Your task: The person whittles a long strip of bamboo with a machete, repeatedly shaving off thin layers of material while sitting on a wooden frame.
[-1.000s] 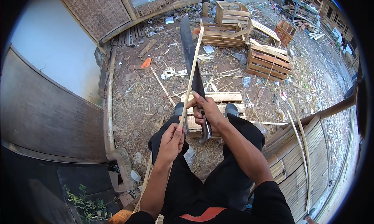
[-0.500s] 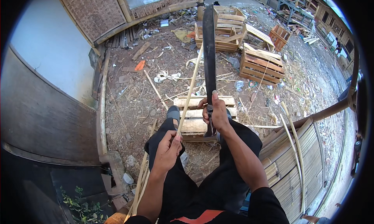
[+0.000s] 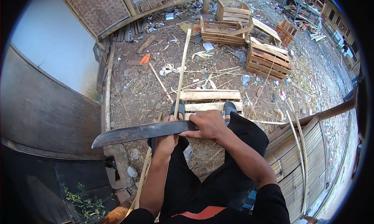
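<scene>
- The pale strip [image 3: 183, 68] is pointing away from the body over the ground, its upper length clear, its lower part passing behind the machete [image 3: 144, 132].
- Handling, as judged: the strip is looking light, narrow and fairly stiff, likely springy near its free end; its edges may be splintery. A pinch grip on the flat faces, well clear of the blade, is seeming soundest.
- The left hand [image 3: 164, 144] is gripping the strip, fingers partly hidden by the blade.
- The right hand [image 3: 210, 124] is closing its grip around the machete handle, the handle itself being mostly covered. The broad dark blade is lying crosswise over the left hand, tip toward the left; whether it is touching the strip, I cannot tell.
- The machete is appearing heavy and rigid, best taken by the handle alone.
- The feet, in grey shoes [image 3: 230, 107], are resting by a slatted wooden stand [image 3: 214, 95].
- Farther out, wooden crates [image 3: 269, 62] are standing on littered ground; a bamboo panel [image 3: 288, 189] is lying to the right.
</scene>
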